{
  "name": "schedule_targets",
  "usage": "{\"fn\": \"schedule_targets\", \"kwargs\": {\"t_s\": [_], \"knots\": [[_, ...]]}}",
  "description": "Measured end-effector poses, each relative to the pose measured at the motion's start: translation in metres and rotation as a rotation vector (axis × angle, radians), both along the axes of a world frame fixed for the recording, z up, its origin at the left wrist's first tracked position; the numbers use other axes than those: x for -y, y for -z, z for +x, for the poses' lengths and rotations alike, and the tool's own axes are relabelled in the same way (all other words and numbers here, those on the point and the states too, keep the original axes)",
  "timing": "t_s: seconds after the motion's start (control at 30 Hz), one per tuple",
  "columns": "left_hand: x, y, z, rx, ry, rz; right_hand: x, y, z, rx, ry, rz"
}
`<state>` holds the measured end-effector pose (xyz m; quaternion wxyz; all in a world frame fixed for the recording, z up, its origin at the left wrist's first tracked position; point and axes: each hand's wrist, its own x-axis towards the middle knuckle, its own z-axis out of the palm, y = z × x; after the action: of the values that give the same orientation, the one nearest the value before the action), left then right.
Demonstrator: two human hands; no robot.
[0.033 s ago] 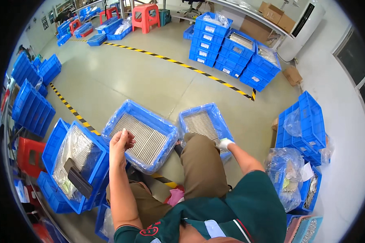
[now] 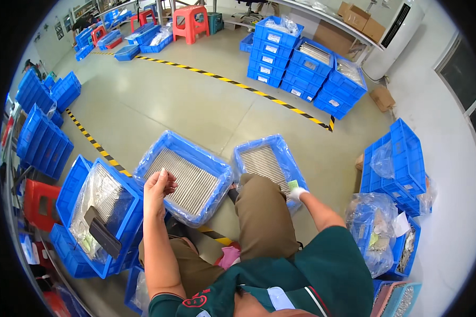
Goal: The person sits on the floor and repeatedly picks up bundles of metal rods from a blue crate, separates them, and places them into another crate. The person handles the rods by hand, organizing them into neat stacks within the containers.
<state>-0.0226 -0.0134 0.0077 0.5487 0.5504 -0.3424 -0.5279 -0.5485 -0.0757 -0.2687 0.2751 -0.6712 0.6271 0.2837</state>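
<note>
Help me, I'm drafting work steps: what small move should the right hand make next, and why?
Perhaps lower the light green slip onto the silvery rods in the adjacent blue crate: the gloved right hand seems to pinch it near that crate's rim, and the visible rods lie bare.

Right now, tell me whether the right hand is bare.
No, the right hand wears a white glove.

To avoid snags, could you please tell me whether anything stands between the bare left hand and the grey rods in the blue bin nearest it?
Nothing visible stands between the left hand and the grey rods; clear plastic lines the blue bin, but none visibly covers them.
</note>
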Motion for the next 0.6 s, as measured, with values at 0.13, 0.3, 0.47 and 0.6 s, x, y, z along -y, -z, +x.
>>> {"fn": "schedule_targets", "kwargs": {"t_s": [0.13, 0.3, 0.47, 0.6], "knots": [[-0.008, 0.003, 0.013, 0.083, -0.078, 0.065, -0.056, 0.002, 0.01, 0.132, 0.167, 0.049], [-0.007, 0.026, 0.026, 0.165, -0.066, 0.135, -0.094, 0.055, 0.013, 0.122, 0.051, 0.119], [0.014, 0.035, 0.01, 0.159, -0.017, 0.15, -0.1, 0.129, -0.003, 0.4, 0.223, -0.01], [-0.001, 0.04, 0.012, 0.104, -0.022, 0.141, -0.08, 0.108, 0.041, 0.371, 0.239, 0.049]]}}
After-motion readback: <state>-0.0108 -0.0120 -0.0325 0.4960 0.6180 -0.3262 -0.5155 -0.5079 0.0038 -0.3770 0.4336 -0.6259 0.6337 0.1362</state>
